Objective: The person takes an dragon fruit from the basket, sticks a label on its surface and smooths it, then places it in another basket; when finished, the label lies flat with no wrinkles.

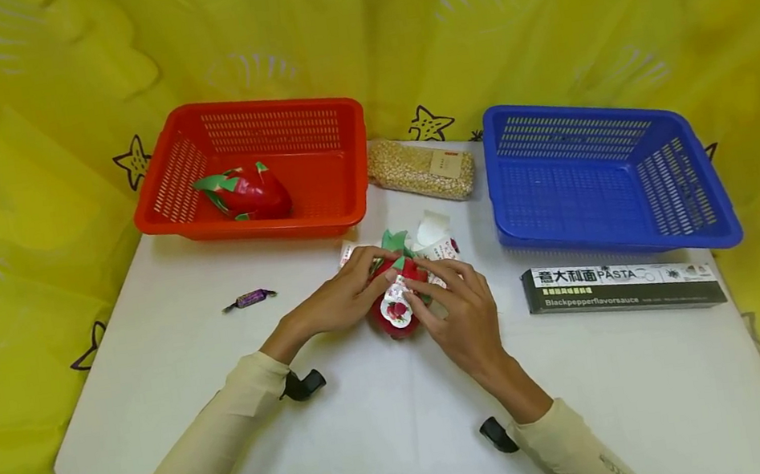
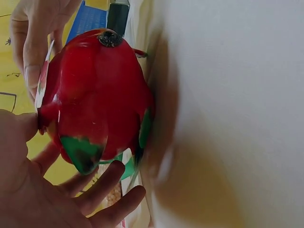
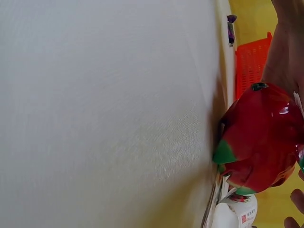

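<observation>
- Nearest the head camera lay the two pale cream fabric sleeves (image 1: 188,458), leading to the person's hands over the white cloth-covered table (image 1: 375,412).
- Between the hands sat a glossy red dragon fruit with green-tipped scales (image 2: 97,90), its leafy end away from the person.
- The left hand (image 1: 341,299) grasped it loosely, thumb on the upper side, the other fingers spread about the leafy end.
- The right hand (image 1: 464,318) had its fingertips at the white scalloped paper label with red fruit print (image 1: 397,309), on top of the fruit; whether they pinched or merely pressed it, I could not tell.
- The head view showed the label's printed face; the left wrist view showed it edge-on, and also the fruit's dark round end.
- Relative to the grip, the fruit's body lay below the left thumb, its dark end clear of the left fingers.
- Beyond the fruit lay curled white printed paper (image 1: 433,228).
- A red plastic mesh basket (image 1: 291,229) held a second red dragon fruit (image 1: 260,193); a blue plastic mesh basket (image 1: 569,235) stood to the right.
</observation>
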### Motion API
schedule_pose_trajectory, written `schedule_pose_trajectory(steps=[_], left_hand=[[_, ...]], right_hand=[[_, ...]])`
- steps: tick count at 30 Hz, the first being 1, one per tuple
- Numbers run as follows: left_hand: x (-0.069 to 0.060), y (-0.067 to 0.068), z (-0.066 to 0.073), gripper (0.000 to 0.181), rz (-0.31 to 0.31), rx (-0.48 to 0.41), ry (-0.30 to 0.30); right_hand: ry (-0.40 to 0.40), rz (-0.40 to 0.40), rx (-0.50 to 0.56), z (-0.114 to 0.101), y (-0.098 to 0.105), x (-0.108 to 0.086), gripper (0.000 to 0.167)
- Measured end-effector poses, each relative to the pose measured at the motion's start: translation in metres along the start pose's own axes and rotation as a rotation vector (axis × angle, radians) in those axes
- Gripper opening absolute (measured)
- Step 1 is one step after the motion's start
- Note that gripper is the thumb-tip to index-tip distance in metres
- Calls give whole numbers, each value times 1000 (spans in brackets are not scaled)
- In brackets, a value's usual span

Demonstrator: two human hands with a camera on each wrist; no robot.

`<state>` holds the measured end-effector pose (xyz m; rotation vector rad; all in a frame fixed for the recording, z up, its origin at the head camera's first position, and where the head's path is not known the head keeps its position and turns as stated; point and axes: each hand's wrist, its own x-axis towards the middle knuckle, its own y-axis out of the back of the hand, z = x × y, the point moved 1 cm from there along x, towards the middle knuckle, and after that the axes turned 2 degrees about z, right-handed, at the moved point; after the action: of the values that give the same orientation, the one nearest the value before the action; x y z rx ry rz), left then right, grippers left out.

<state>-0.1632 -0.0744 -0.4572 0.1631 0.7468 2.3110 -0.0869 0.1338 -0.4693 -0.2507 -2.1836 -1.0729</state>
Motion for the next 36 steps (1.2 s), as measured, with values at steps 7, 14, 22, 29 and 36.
schedule_pose_trajectory(steps=[7,14,22,29,36], left_hand=[[-5,6,-5,60,-64,-46,-73],[-5,14,-9,72,-92,-31,-117],[-5,15,-9,80,-110,-34,-94],[-5,15,-7,86,-101,-8,-56],[-3,16,-10,84,-96,34,-69]], right_hand=[[69,-28,-55,3,5,1,31],[84,-94,40,6,8,-5,43],[101,-116,29,10,7,-10,51],[61,-120,41,10,7,-5,48],[74,-150,-23,10,10,-3,51]])
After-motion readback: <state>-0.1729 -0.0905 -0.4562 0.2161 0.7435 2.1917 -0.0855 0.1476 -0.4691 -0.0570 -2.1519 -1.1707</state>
